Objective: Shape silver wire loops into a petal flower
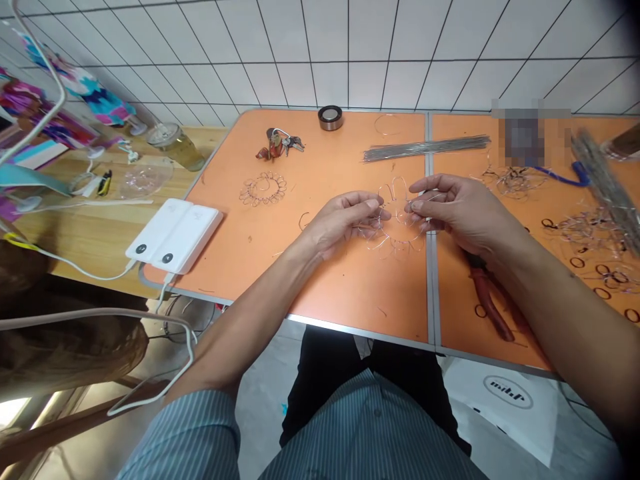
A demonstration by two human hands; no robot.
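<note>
Between my two hands is a ring of thin silvery wire bent into loops (395, 241), held just above the orange table. My left hand (350, 217) pinches its left side between thumb and fingers. On the right side, my right hand (445, 203) closes thumb and fingertips on the wire; the exact grip point is too fine to make out. A similar looped wire ring (263, 189) lies flat to the left. Under my right forearm, partly hidden, rest red-handled pliers (487, 297).
Straight wires (425, 148) lie in a bundle behind my hands. Keys (283, 143) and a tape roll (331, 118) sit at the back. Tangled wire pieces (590, 230) cover the right side. White power banks (175, 235) with cables are at the left edge, near a lidded cup (176, 147).
</note>
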